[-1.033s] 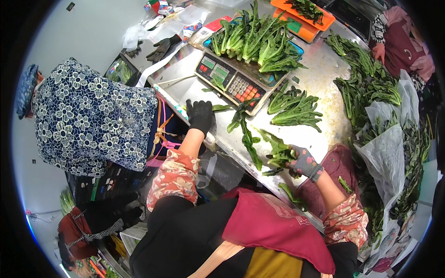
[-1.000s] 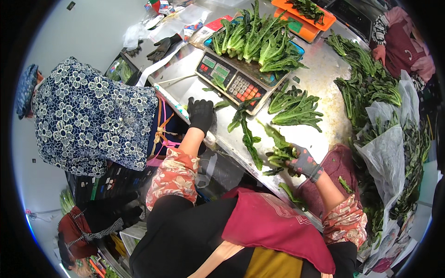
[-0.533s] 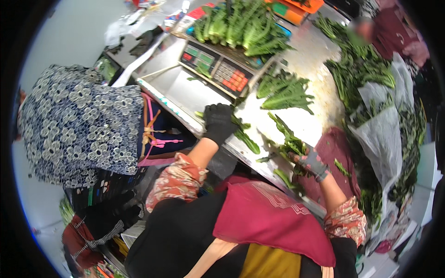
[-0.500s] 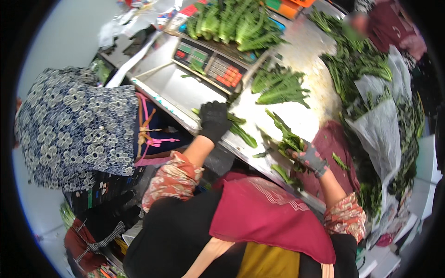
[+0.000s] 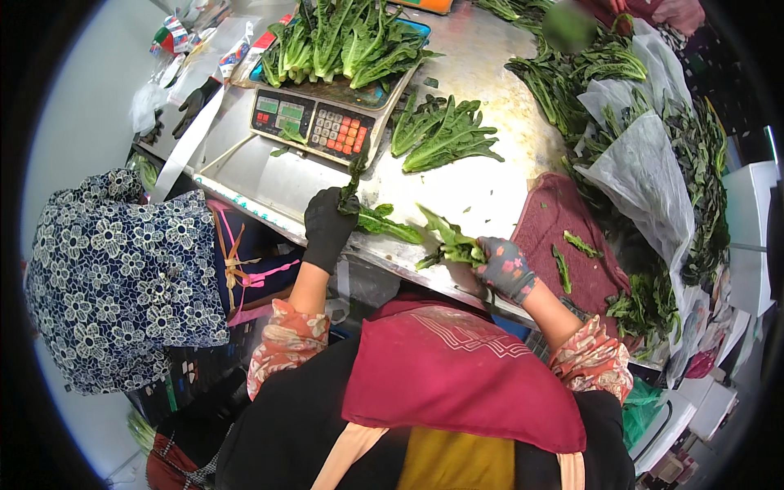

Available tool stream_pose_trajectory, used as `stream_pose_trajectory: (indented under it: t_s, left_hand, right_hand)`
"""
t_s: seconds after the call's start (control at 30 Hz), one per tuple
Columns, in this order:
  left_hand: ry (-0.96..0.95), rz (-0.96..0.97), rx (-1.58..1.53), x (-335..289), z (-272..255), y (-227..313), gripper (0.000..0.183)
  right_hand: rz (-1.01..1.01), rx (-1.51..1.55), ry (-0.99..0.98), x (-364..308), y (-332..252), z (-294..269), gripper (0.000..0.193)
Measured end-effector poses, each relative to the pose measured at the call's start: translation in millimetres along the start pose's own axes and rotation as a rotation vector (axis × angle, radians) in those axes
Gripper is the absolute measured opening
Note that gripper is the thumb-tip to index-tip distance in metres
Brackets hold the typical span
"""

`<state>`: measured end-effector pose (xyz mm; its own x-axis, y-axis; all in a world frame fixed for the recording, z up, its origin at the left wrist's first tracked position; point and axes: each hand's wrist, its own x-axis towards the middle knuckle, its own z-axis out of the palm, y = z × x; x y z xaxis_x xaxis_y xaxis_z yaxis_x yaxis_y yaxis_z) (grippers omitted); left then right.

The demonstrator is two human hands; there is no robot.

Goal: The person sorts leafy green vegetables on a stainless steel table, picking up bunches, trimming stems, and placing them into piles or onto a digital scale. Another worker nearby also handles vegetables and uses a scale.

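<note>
My left hand (image 5: pixel 331 224), in a black glove, is closed near the table's front edge. A dark lettuce leaf (image 5: pixel 351 194) sticks up from its fingers. Beside it a long green leaf (image 5: pixel 390 226) lies on the metal; whether the fingers also touch that one, I cannot tell. My right hand (image 5: pixel 505 268), in a grey flowered glove, grips a small bunch of leaf lettuce (image 5: pixel 451 243), its leafy ends pointing left. Farther back, a loose lettuce bunch (image 5: pixel 449 139) rests on the table (image 5: pixel 482 192).
A weighing scale (image 5: pixel 314 122) piled with lettuce heads (image 5: pixel 343 45) stands at the back left. At right are a maroon cloth (image 5: pixel 547 216) with leaf scraps, heaped greens (image 5: pixel 563 90) and clear plastic sheeting (image 5: pixel 641 163). A person in flowered clothing (image 5: pixel 122 286) is close on my left.
My right hand has brought its lettuce leftward, away from the cloth and closer to my left hand. A dark leaf now stands up from my left fingers. The whole view has shifted.
</note>
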<state>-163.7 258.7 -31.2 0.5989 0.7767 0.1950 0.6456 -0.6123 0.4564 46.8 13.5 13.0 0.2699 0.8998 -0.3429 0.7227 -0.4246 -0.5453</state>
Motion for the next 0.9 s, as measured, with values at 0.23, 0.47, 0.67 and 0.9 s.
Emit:
stream_pose_trajectory:
  t_s: [0.23,0.47,0.67,0.9]
  left_hand:
    - [-0.038,0.094,-0.236,-18,10,18,0.013]
    - [-0.325,-0.203,-0.963,-30,22,33,0.009]
    - [-0.4,0.111,-0.863,-36,39,91,0.016]
    - [-0.422,0.347,-0.613,-49,68,144,0.037]
  right_hand:
    - [-0.496,-0.433,0.015,23,-35,49,0.038]
    - [0.028,0.845,0.03,39,-6,39,0.036]
    - [0.248,2.175,-0.265,42,21,74,0.045]
    - [0.033,1.948,0.06,-2,11,50,0.044]
